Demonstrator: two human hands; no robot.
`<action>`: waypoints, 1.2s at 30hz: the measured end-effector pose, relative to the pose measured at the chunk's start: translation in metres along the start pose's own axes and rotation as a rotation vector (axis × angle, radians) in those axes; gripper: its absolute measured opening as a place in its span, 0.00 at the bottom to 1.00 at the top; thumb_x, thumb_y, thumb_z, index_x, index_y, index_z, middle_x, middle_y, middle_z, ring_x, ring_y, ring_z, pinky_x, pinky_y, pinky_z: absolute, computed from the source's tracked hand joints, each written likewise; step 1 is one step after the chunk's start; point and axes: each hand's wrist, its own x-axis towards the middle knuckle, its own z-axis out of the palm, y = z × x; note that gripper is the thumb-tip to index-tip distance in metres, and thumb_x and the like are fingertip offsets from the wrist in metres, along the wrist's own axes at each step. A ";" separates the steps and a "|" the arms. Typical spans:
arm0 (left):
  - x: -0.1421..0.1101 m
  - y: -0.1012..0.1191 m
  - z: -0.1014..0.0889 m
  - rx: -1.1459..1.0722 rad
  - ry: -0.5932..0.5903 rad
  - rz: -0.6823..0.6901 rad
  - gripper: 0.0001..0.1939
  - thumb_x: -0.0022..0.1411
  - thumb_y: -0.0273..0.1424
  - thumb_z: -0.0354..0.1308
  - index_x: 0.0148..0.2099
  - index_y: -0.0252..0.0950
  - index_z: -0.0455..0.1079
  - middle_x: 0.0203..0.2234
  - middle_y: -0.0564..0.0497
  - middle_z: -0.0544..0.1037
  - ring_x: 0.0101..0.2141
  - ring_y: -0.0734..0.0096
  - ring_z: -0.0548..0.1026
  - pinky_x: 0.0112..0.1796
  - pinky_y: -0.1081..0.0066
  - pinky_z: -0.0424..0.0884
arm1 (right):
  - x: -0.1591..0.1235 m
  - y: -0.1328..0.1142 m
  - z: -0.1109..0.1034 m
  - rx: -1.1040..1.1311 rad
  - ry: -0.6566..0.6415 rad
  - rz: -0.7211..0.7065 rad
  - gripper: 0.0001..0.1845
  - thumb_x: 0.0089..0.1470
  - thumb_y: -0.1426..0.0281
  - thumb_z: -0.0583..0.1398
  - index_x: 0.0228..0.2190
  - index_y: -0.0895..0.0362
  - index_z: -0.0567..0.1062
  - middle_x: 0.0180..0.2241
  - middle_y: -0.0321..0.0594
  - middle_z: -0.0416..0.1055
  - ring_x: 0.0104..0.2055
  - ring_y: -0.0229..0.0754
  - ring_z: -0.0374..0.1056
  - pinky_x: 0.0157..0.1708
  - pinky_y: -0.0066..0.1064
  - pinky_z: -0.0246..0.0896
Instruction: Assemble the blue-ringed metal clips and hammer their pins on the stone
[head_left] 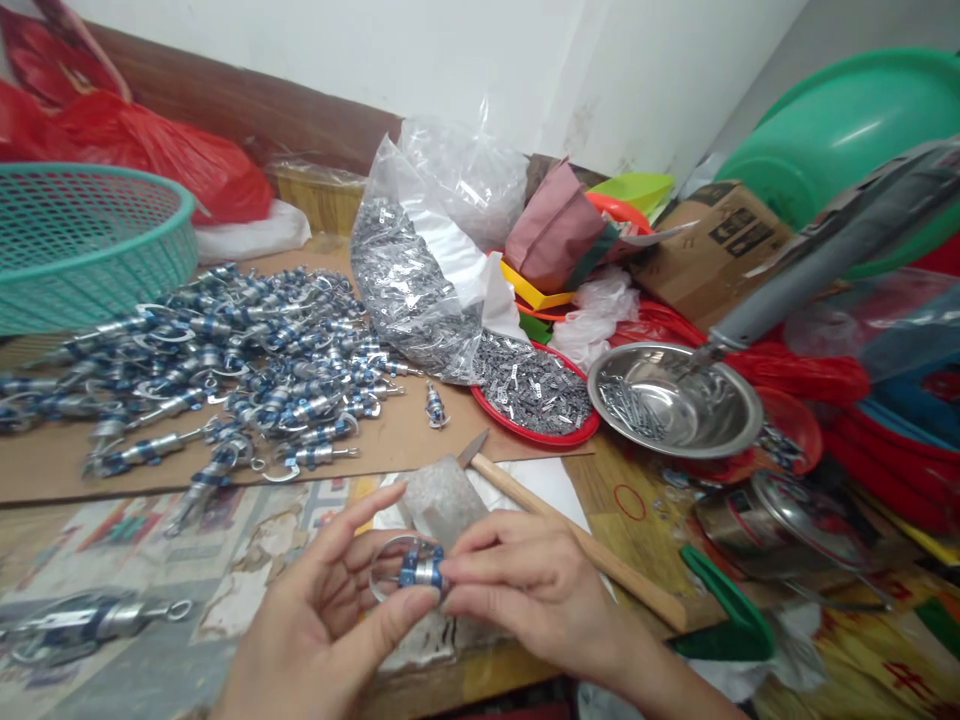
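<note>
Blue-silver fitting (pixel 421 571), lower centre, is pinched by left hand (pixel 322 605) and right hand (pixel 529 580) (adjusting, perhaps); next likely needs steadiness.

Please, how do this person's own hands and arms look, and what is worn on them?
The left hand and right hand wear no gloves, and no ring or bracelet is visible. The right forearm shows no sleeve up to the picture's edge. The picture ends near the left wrist, so any sleeve there cannot be judged.

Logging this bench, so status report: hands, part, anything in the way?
Left hand and right hand both on the blue-and-silver part. Part held in front of the grey block. Hammer just beyond the right hand, not blocking.
</note>
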 end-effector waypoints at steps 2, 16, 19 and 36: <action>0.005 0.000 -0.002 0.018 -0.075 -0.052 0.37 0.42 0.38 0.70 0.54 0.43 0.61 0.31 0.55 0.81 0.37 0.65 0.78 0.40 0.74 0.72 | 0.014 0.021 -0.022 -0.296 -0.022 0.139 0.07 0.54 0.72 0.61 0.33 0.57 0.80 0.34 0.40 0.77 0.36 0.37 0.73 0.37 0.24 0.69; 0.033 0.002 -0.015 0.075 -0.301 -0.138 0.39 0.47 0.30 0.67 0.58 0.40 0.51 0.27 0.56 0.76 0.30 0.69 0.74 0.34 0.70 0.69 | 0.058 0.133 -0.087 -0.864 -0.037 0.441 0.11 0.59 0.67 0.57 0.43 0.58 0.71 0.45 0.42 0.68 0.45 0.43 0.67 0.44 0.42 0.65; 0.034 0.000 -0.016 0.012 -0.296 -0.123 0.41 0.46 0.27 0.67 0.58 0.40 0.50 0.26 0.57 0.75 0.29 0.71 0.73 0.33 0.71 0.69 | 0.058 0.130 -0.094 -0.795 0.048 0.420 0.07 0.59 0.73 0.56 0.38 0.59 0.73 0.43 0.43 0.71 0.45 0.44 0.67 0.46 0.42 0.63; 0.037 -0.009 -0.017 -0.101 -0.304 -0.115 0.42 0.43 0.24 0.68 0.58 0.38 0.50 0.25 0.55 0.77 0.27 0.72 0.72 0.31 0.72 0.68 | 0.017 -0.002 0.001 -0.105 -0.120 -0.011 0.06 0.53 0.78 0.59 0.29 0.60 0.77 0.26 0.38 0.75 0.28 0.36 0.69 0.30 0.25 0.63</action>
